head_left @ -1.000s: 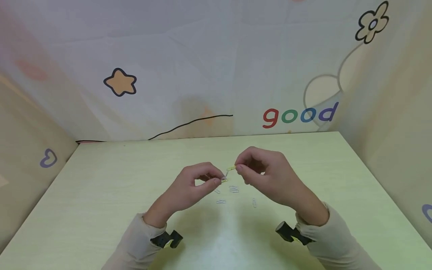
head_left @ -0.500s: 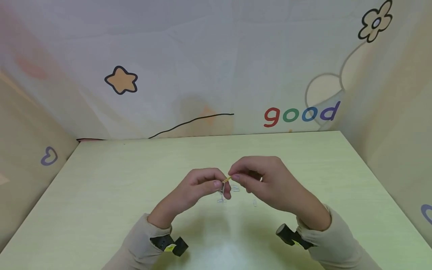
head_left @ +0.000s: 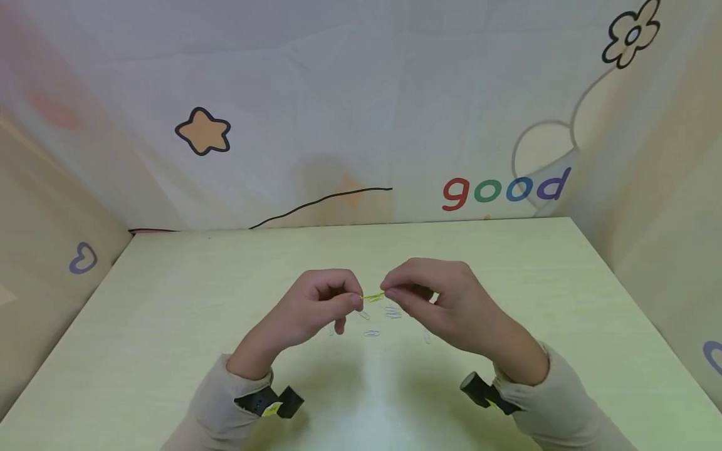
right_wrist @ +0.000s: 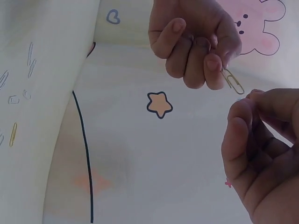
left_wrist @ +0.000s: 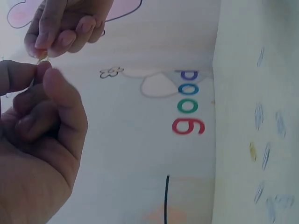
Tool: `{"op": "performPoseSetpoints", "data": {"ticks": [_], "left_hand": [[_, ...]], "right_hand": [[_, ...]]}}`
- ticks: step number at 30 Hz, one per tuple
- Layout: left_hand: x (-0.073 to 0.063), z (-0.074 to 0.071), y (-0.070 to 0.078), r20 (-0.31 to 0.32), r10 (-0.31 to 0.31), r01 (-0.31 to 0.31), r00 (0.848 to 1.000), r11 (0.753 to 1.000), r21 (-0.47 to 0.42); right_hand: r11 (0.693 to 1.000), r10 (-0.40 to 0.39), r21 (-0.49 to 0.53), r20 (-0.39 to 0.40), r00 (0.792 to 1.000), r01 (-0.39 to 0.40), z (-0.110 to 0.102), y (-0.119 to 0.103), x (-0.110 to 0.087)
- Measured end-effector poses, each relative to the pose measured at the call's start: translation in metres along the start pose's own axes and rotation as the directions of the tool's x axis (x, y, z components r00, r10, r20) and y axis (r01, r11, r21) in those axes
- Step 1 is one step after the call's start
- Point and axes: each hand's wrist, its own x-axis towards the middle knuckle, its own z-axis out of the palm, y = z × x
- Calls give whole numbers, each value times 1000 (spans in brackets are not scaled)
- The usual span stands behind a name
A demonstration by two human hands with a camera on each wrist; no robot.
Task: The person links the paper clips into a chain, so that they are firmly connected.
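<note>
In the head view my left hand point(head_left: 310, 307) and right hand point(head_left: 442, 297) meet above the table, thumb and forefinger pinched on each. A yellow paper clip point(head_left: 366, 297) stretches between their fingertips. The right wrist view shows this yellow clip's looped end poking out of the left fingers, close to the right fingertips. My left hand grips its other end. The right hand pinches at the clip's near side; its fingers hide exactly what they hold. A thin silvery line point(left_wrist: 32, 84) shows between the left fingers in the left wrist view.
Several silver paper clips point(head_left: 393, 312) lie scattered on the pale table point(head_left: 197, 313) below the hands. Among them rests another yellow paper clip point(left_wrist: 252, 151). A printed cloth backdrop point(head_left: 338, 94) rises behind the table, with side walls left and right.
A second ago the hands were farther apart, with a silver clip linked to the yellow ones. They drew together, then the left hand moved left, and the yellow clip now spans between them.
</note>
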Motion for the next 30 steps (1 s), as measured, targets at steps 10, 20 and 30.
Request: {"op": "performPoseSetpoints", "data": {"ticks": [10, 20, 30], "left_hand": [[-9, -26, 11, -235, -109, 158, 966, 967, 199], [-9, -36, 12, -333, -40, 148, 942, 941, 305], [-9, -35, 3, -400, 150, -32, 904, 957, 287]], "right_hand": [[920, 390, -88, 100, 915, -383, -5, 28, -3], [769, 640, -218, 250, 727, -602, 17, 89, -19], [712, 699, -381, 300, 649, -590, 34, 115, -29]]}}
